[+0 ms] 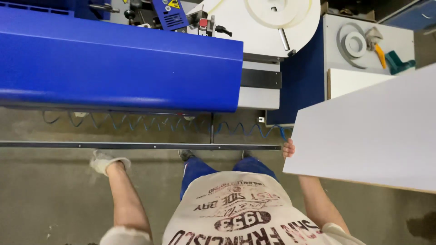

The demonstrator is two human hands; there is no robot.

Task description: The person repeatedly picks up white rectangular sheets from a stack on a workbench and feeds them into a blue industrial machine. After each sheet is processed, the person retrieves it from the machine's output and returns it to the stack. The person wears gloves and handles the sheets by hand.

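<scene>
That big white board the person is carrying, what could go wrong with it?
The right hand grips the white board only at one corner edge, so the board might tip or slip. The gloved left hand hangs free and gives it no support. The board's far side is close to the white cabinet and the blue machine, so it could bump them. The blue coiled hose near the feet might snag a step.

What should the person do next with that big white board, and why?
Probably bring the gloved left hand across to the white board. Only the right hand grips its near corner, and the left hangs free, away from it, beside the blue machine.
</scene>
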